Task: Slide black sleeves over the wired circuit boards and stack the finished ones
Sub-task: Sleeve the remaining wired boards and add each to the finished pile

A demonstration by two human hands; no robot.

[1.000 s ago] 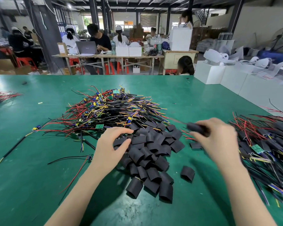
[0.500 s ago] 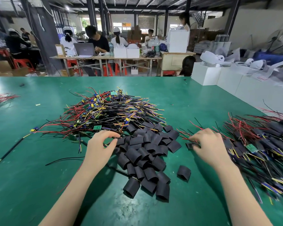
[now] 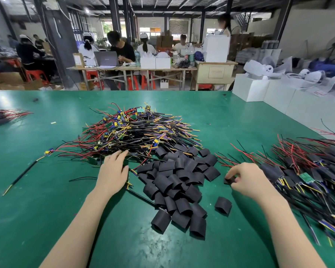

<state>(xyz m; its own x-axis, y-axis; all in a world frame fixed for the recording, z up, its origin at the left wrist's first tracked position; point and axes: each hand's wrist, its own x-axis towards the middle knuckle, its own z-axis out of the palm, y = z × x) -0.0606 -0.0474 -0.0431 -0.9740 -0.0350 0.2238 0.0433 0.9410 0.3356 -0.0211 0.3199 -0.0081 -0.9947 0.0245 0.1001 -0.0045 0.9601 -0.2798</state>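
The table [image 3: 46, 219] is showing a smooth green mat surface with a soft sheen, catching pale glare toward its far edge. The black sleeves [image 3: 179, 182] heaped at its middle are looking matt, like thin flexible plastic or rubber. The wired circuit boards [image 3: 135, 130] are carrying glossy plastic-coated wires in red, yellow and black. Near the right edge, white boxes [image 3: 263, 89] are looking like smooth matt card.

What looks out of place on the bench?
A few strays. One black sleeve lies alone on the green table, apart from the sleeve pile. One wired board with its long lead sits off to the left of the unsleeved heap. Nothing looks damaged.
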